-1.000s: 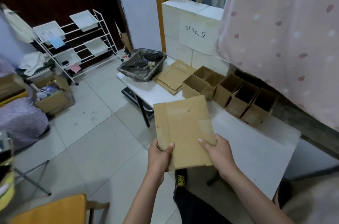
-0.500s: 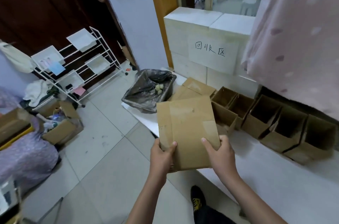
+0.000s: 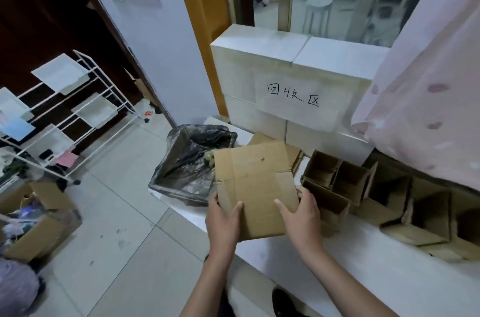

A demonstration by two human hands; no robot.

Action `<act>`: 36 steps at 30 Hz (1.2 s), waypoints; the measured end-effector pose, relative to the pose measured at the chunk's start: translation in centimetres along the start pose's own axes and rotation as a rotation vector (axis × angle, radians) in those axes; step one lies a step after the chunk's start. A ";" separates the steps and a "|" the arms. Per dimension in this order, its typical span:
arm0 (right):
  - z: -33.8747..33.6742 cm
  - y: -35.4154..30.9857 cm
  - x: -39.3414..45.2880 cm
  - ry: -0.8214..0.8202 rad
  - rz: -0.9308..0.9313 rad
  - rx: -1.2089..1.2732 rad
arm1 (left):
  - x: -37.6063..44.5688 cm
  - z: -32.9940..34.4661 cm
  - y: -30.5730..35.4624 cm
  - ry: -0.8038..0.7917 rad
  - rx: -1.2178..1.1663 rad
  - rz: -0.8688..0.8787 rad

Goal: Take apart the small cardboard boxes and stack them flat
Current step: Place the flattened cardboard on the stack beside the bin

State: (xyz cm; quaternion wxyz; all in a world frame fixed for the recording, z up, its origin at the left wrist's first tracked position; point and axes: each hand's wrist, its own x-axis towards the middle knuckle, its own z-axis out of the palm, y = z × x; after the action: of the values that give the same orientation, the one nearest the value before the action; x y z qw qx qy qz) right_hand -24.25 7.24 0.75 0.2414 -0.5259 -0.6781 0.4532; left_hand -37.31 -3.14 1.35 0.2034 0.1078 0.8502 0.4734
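Observation:
I hold a flattened cardboard box point(image 3: 255, 181) above the left end of the white table point(image 3: 337, 272). My left hand point(image 3: 224, 218) grips its lower left corner, thumb on top. My right hand point(image 3: 302, 213) grips its lower right edge, thumb on top. Behind the held piece, a stack of flat cardboard point(image 3: 293, 152) lies on the table, mostly hidden. Several open upright small boxes point(image 3: 335, 181) stand in a row to the right along the table's back.
A bin lined with a black bag point(image 3: 192, 161) sits on the table's left end. White blocks with a handwritten paper sign point(image 3: 293, 98) stand behind. A pink curtain point(image 3: 428, 98) hangs at right. A white rack point(image 3: 67, 109) and a cardboard box of clutter point(image 3: 39, 223) stand on the floor.
I have stepped closer to the table and carried the flattened box forward toward the flat stack. Both hands keep the same hold.

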 end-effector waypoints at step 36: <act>15.6 -3.4 9.8 0.509 0.537 -0.073 | 25.4 3.4 0.4 -0.706 0.511 0.215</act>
State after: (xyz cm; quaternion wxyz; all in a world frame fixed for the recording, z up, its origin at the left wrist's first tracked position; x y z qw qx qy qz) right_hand -41.72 10.65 -5.17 0.2559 -0.7892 -0.4498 0.3307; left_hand -58.48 9.21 -6.06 0.3975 0.3972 0.8024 0.2010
